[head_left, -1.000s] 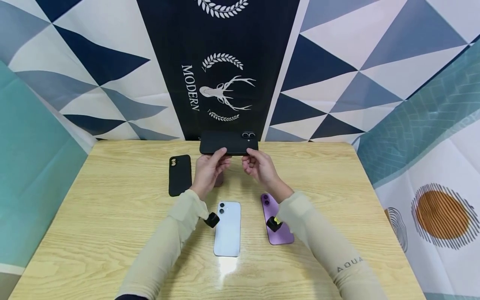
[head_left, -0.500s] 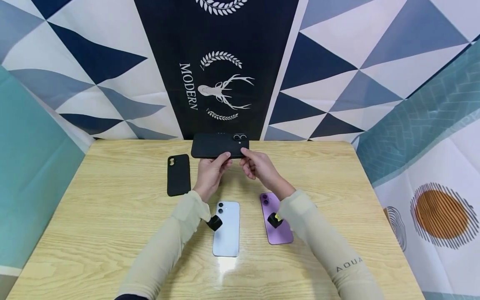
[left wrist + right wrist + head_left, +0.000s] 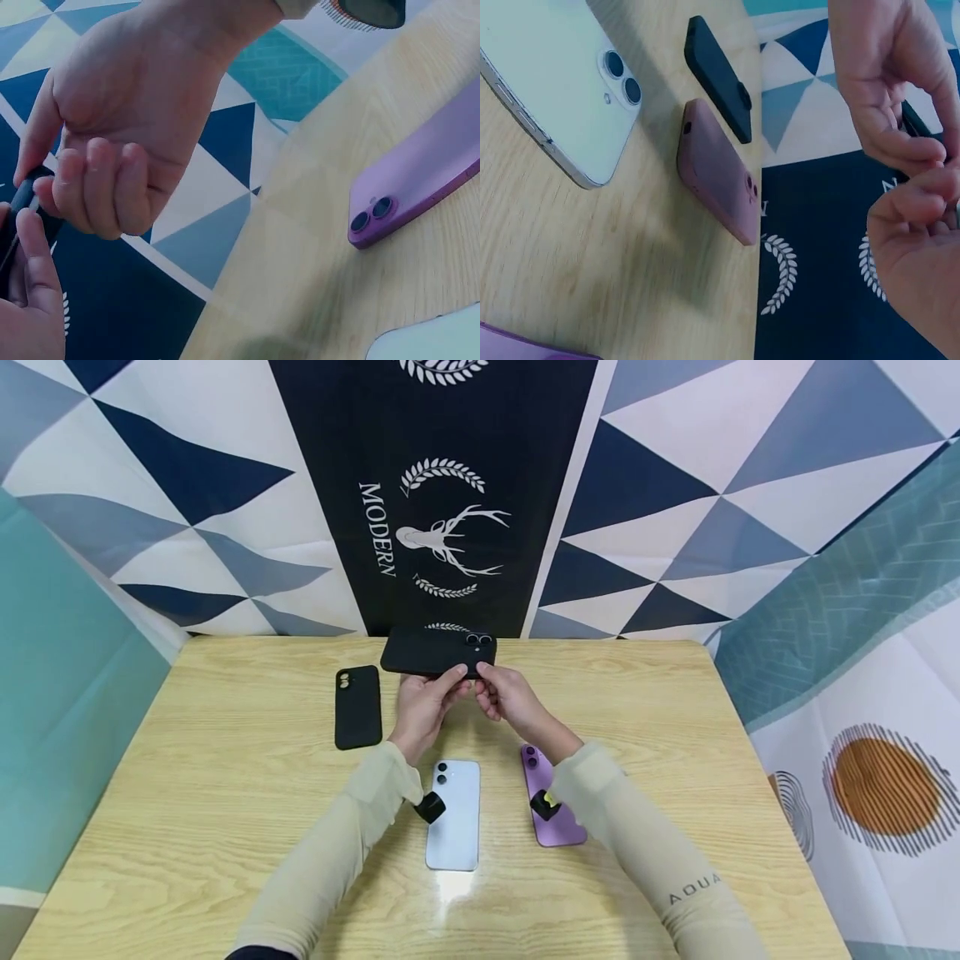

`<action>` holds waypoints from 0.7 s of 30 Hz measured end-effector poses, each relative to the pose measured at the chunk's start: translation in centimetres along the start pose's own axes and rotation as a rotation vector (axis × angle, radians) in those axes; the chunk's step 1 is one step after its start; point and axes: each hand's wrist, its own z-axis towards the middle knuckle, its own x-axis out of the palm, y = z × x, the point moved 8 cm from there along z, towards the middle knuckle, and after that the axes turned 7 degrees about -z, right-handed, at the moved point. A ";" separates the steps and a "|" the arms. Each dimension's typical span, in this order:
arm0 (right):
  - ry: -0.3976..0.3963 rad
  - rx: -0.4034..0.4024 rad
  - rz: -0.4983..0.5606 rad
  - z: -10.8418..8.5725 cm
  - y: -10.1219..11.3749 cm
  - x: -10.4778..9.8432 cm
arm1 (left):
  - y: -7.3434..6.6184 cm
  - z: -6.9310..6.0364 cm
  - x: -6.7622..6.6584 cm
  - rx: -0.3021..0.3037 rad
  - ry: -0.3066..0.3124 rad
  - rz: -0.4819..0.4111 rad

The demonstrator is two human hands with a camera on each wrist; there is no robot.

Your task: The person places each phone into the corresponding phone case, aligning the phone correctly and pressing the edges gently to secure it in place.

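A phone in a black case (image 3: pixel 431 652), lenses showing in its cutout, is held up sideways over the table's far edge. My left hand (image 3: pixel 422 710) grips its near long side, thumb on the back. Close beside that thumb, my right hand (image 3: pixel 517 700) pinches the same side near the camera end. In the left wrist view, the right hand (image 3: pixel 135 127) has its other fingers curled in. In the right wrist view, both hands meet at the right, and the left hand (image 3: pixel 892 67) covers much of the held phone.
A black phone case (image 3: pixel 357 707) lies left of the left hand. On the table (image 3: pixel 225 777) are a white phone (image 3: pixel 454 827) and a purple phone (image 3: pixel 558 822), partly under the right wrist. The right wrist view also shows a mauve phone case (image 3: pixel 716 176).
The cased phone has shifted left in the head view, its camera end now tilted slightly lower. My right hand has moved left with it, and the two thumbs are closer together.
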 end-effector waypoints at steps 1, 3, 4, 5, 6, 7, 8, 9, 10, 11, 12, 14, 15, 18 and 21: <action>-0.001 -0.003 -0.027 0.0 0.1 0.0 | 0.0 0.0 0.0 -0.006 -0.007 -0.005; 0.002 -0.008 -0.079 0.0 0.1 0.1 | 0.1 0.0 0.1 -0.020 -0.025 -0.012; 0.003 -0.007 -0.088 0.0 0.1 0.1 | 0.1 0.0 0.1 -0.024 -0.034 -0.012; 0.006 -0.007 -0.093 0.0 0.2 0.2 | 0.1 0.0 0.1 -0.031 -0.041 -0.015; 0.006 -0.007 -0.094 0.0 0.1 0.1 | 0.1 0.0 0.1 -0.034 -0.046 -0.016; 0.006 -0.008 -0.085 0.0 0.2 0.1 | 0.1 0.0 0.0 -0.037 -0.049 -0.011; 0.001 -0.008 -0.073 0.0 0.1 0.1 | 0.0 -0.1 0.1 -0.038 -0.047 -0.005; -0.006 -0.009 -0.059 0.0 0.1 0.0 | 0.0 -0.1 0.1 -0.039 -0.045 -0.002; -0.015 -0.012 -0.044 0.0 0.2 -0.1 | 0.0 -0.1 0.1 -0.036 -0.041 0.000; -0.023 -0.017 -0.033 0.0 0.2 -0.1 | -0.1 -0.1 0.2 -0.032 -0.038 -0.003; -0.030 -0.023 -0.024 0.0 0.2 -0.2 | -0.1 -0.1 0.2 -0.026 -0.034 -0.006; -0.043 -0.027 0.001 0.0 0.2 -0.3 | -0.3 -0.1 0.3 -0.012 -0.030 -0.020; -0.045 -0.029 0.012 0.0 0.2 -0.3 | -0.3 -0.1 0.3 -0.005 -0.030 -0.024; -0.055 -0.029 0.083 0.0 0.1 -0.4 | -0.5 -0.2 0.3 0.016 -0.030 -0.023; -0.074 -0.050 0.155 0.0 0.2 -0.4 | -0.5 -0.2 0.5 0.037 -0.014 -0.006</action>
